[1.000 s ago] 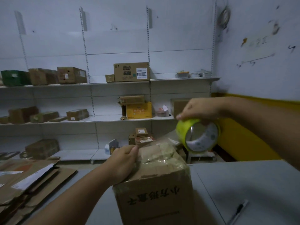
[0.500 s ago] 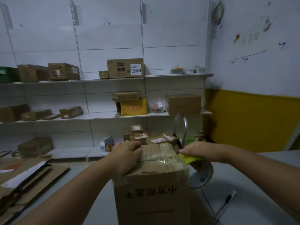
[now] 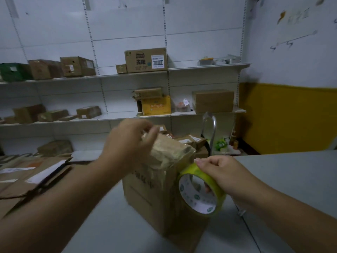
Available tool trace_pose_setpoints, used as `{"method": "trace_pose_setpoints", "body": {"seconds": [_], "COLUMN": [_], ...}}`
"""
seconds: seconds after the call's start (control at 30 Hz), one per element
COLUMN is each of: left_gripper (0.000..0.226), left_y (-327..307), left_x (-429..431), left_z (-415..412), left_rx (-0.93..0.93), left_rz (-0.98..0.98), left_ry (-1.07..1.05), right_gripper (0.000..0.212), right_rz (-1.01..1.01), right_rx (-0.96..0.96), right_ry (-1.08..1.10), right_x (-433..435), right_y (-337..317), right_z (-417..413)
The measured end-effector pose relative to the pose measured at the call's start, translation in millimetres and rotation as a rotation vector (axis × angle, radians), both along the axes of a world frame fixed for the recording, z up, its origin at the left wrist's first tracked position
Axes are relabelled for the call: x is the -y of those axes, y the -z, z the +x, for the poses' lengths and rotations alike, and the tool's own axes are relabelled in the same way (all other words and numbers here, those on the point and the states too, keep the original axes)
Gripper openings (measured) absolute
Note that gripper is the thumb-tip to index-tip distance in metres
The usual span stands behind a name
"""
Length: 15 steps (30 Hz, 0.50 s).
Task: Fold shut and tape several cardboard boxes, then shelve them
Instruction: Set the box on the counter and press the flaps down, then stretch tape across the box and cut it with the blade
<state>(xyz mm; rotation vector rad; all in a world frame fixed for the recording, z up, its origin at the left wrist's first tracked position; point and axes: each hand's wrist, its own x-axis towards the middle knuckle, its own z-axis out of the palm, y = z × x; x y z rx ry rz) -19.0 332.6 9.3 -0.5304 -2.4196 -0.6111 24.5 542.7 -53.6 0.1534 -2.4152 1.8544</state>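
A tall brown cardboard box (image 3: 155, 203) stands on the grey table (image 3: 284, 179), its folded top wrapped in clear tape. My left hand (image 3: 127, 143) lies over the top's far left edge, fingers curled on the taped flaps. My right hand (image 3: 224, 174) grips a yellow-green roll of tape (image 3: 200, 192) against the box's right side, just below the top corner. The tape runs from the roll up onto the box.
White wall shelves (image 3: 206, 67) behind carry several brown boxes, a yellow box (image 3: 156, 105) and a green one (image 3: 14, 72). Flattened cardboard (image 3: 31, 178) is piled at the left. A chair back (image 3: 209, 132) stands beyond the table. Yellow-painted wall is on the right.
My right hand brought the tape roll down from above the box to its right side. The box has turned, its printed face now to the left. My left hand shifted along the top.
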Motion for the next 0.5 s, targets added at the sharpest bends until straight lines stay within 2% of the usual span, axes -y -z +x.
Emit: {"method": "trace_pose_setpoints", "body": {"seconds": [0.03, 0.1, 0.13, 0.2, 0.27, 0.37, 0.4, 0.5], "left_gripper": [0.042, 0.056, 0.055, 0.045, 0.039, 0.034, 0.039, 0.048], "left_y": [11.9, 43.2, 55.2, 66.1, 67.7, 63.9, 61.6, 62.2], "left_x": [-4.1, -6.1, -3.0, 9.2, 21.3, 28.3, 27.7, 22.9], "left_z": [20.8, 40.0, 37.4, 23.2, 9.6, -3.5, -5.6, -1.0], "left_rx": [0.048, 0.093, 0.082, 0.057, 0.052, 0.062, 0.068, 0.05], "left_rz": [-0.029, -0.232, -0.22, -0.096, 0.005, 0.018, 0.026, 0.145], "left_ry": [0.039, 0.041, 0.062, 0.16, 0.243, 0.321, 0.313, 0.188], "right_gripper": [0.027, 0.036, 0.038, 0.027, 0.015, 0.011, 0.01, 0.03], "right_rz": [-0.003, -0.014, -0.019, 0.053, 0.268, 0.628, 0.747, 1.063], "right_rx": [-0.007, -0.001, 0.001, -0.052, -0.123, -0.073, -0.06, -0.038], "right_ry": [-0.002, -0.054, -0.072, -0.026, 0.166, 0.338, 0.309, 0.054], "right_x": [6.4, 15.0, 14.2, 0.3, -33.9, -93.0, -107.1, -122.5], "right_y": [3.8, 9.0, 11.2, 16.0, 28.5, 57.7, 67.0, 86.9], "right_z": [2.7, 5.9, 5.9, 3.4, -3.0, 0.6, 5.4, 17.6]}}
